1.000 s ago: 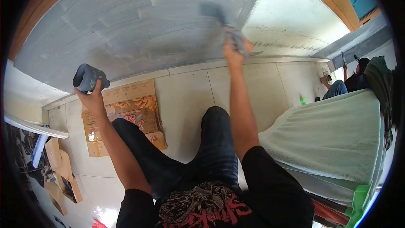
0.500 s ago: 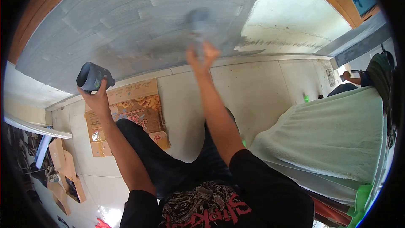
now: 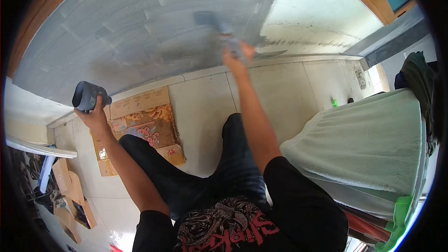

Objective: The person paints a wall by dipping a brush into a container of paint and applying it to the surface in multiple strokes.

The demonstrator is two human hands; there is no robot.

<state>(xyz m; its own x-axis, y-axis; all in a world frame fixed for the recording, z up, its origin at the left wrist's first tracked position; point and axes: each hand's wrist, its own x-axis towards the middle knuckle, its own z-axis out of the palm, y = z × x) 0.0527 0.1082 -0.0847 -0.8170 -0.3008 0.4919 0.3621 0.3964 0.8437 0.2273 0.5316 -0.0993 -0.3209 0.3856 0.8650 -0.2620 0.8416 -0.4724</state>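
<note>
My left hand (image 3: 94, 114) is closed round a dark grey cut-open bottle (image 3: 89, 97), its wide mouth facing left, held before the lower wall. My right hand (image 3: 238, 56) grips the handle of a brush (image 3: 215, 22), blurred by motion. The brush's dark head lies against the wall (image 3: 140, 23), which is coated in streaky grey paint. To the right of the grey area, a pale, stained wall section (image 3: 322, 14) shows.
Flattened cardboard (image 3: 149, 126) lies on the tiled floor (image 3: 200, 102) below the wall. A pale green towel (image 3: 364, 144) hangs on a rack at right. Opened boxes (image 3: 70, 186) stand at lower left. Wooden frames (image 3: 378, 0) edge the wall.
The brush head has shifted left along the wall while my right hand moved slightly right. My left hand and the bottle sit lower and further left. The person's arm at far right is out of sight.
</note>
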